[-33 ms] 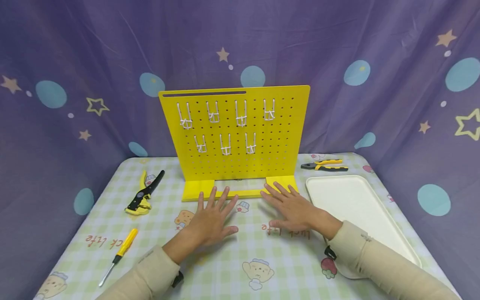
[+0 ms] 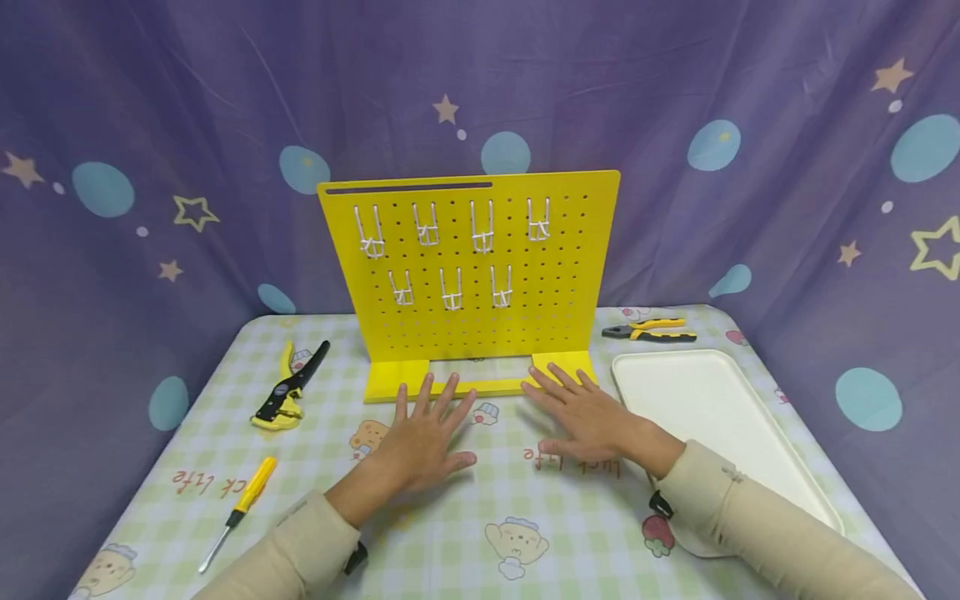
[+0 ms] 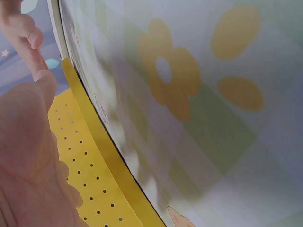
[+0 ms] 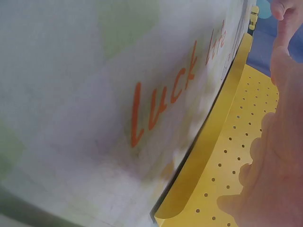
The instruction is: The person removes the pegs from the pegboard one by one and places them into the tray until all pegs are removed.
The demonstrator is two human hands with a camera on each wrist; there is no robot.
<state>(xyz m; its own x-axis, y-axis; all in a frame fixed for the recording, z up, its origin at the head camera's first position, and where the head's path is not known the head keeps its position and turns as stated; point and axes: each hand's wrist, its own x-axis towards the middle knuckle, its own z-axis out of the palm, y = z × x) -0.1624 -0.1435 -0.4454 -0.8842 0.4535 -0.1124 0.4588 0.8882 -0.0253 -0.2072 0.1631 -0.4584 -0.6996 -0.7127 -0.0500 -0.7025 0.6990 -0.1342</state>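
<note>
A yellow pegboard [image 2: 555, 275] stands upright at the back of the table on a flat yellow base [image 2: 397, 379]. White wire hooks [image 2: 482, 237] hang on it in two rows. My left hand [image 2: 423, 442], palm down with fingers spread, is over the tablecloth just in front of the base; nothing is in it. To its right, my right hand [image 2: 588, 419] also has its fingers spread and holds nothing, its fingertips overlapping the base's right part in the head view. Each wrist view shows a bare palm [image 3: 28, 151] facing the cloth, with the pegboard beyond.
At the left lie a black and yellow wire stripper [image 2: 285, 396] and a yellow-handled screwdriver [image 2: 243, 504]. Pliers [image 2: 648, 331] with yellow and black handles lie at the back right. A white tray [image 2: 697, 392] is on the right, partly under the right forearm. A purple curtain [image 2: 600, 83] surrounds the table.
</note>
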